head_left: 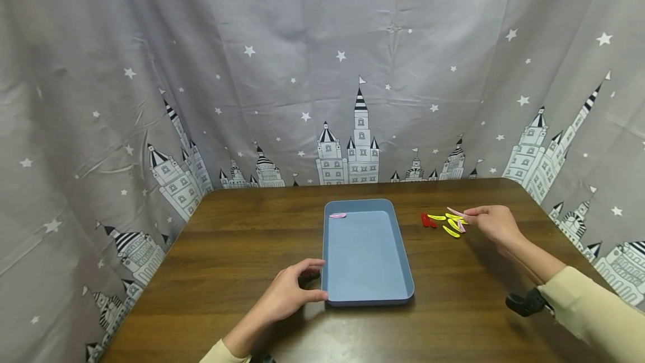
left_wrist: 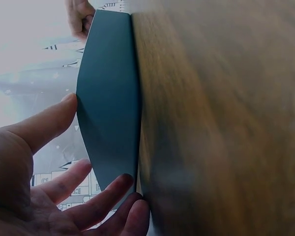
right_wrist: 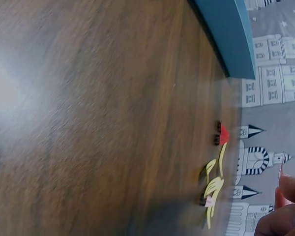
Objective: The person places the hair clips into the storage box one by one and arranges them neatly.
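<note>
A shallow blue-grey tray [head_left: 369, 262] stands on the table, with a pink snap hair clip [head_left: 337, 215] lying inside near its far left corner. My left hand [head_left: 289, 291] is at the tray's left side; in the left wrist view its thumb touches the rim and its spread fingers [left_wrist: 108, 196] lie along the outer wall. Right of the tray, my right hand [head_left: 496, 225] pinches another pink hair clip [head_left: 456, 212] between thumb and finger. Below it lies a small pile of yellow hair clips [head_left: 450, 232], a pink clip [head_left: 461, 227] among them, with red hair clips [head_left: 425, 220] beside it.
The wooden table [head_left: 242, 240] reaches back to a grey curtain [head_left: 282, 71] printed with stars and castles. A black strap device [head_left: 526, 302] is worn at the right wrist, by the cream sleeve.
</note>
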### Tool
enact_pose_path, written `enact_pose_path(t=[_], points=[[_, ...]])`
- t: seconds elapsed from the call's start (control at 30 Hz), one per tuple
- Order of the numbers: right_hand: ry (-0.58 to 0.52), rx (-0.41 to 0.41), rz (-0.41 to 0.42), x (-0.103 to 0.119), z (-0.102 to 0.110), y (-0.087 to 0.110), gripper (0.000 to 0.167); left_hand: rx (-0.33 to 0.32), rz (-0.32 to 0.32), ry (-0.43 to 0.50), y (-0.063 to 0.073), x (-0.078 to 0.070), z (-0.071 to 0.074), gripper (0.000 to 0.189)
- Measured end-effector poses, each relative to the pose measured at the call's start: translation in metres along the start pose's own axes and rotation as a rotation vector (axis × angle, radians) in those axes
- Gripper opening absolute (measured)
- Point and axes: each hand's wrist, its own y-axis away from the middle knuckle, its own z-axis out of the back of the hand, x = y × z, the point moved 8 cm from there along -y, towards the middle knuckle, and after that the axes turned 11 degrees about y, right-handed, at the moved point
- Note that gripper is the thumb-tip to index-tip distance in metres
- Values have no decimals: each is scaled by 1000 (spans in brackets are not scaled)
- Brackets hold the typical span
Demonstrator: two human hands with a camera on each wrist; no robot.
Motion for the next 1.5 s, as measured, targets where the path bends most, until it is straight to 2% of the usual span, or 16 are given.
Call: enact_pose_path(t=[0.47, 0.7, 0.87, 1.1, 1.3, 1.5], points=[[-8, 25, 39, 31, -1, -5, 37, -34, -7, -16, 0, -1, 1, 61], [87, 1, 110, 50, 4, -12, 36, -48, -10, -45, 0, 0, 2, 62], [48, 17, 115, 63, 0, -15, 35, -52, -20, -57, 0, -1, 3, 62], [-95, 83, 82, 75, -13, -18, 32, -43, -25, -68, 1, -3, 2, 63], [-104, 94, 92, 89, -20, -19, 30, -46, -19, -76, 1, -3, 2, 63], [-123, 140, 91, 99, -32, -23, 28, -42, -18, -71, 1, -3, 2, 63]])
